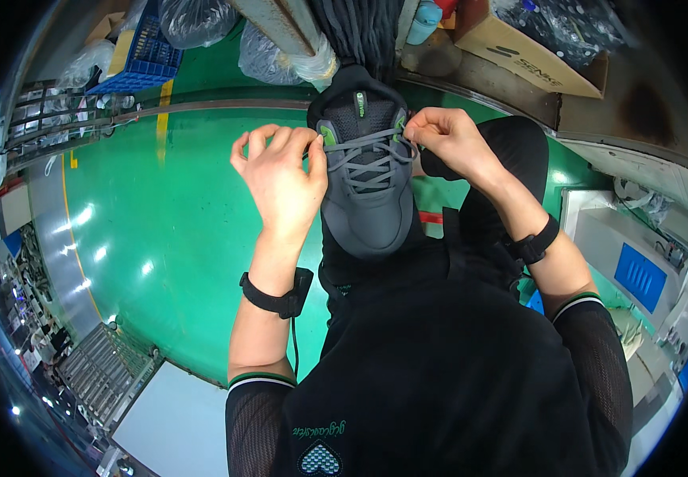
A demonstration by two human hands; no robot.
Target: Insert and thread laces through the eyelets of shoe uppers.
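A dark grey sneaker point(366, 222) rests in front of me at my lap, its toe toward me and its collar away. Grey shoelaces point(369, 165) cross its tongue in several rows, and green lining shows by the top eyelets. My left hand point(282, 176) is at the left top eyelet, thumb and forefinger pinched on the lace there. On the other side my right hand point(457, 145) pinches the lace close to the right top eyelet. What lies right between the fingertips is small and partly hidden.
Beyond the shoe hangs a bundle of dark grey laces point(356, 36) beside a metal post point(280, 24). An open cardboard box point(523, 67) stands at the far right. Clear plastic bags point(197, 20) and a blue crate point(144, 56) are far left, above the green floor point(177, 254).
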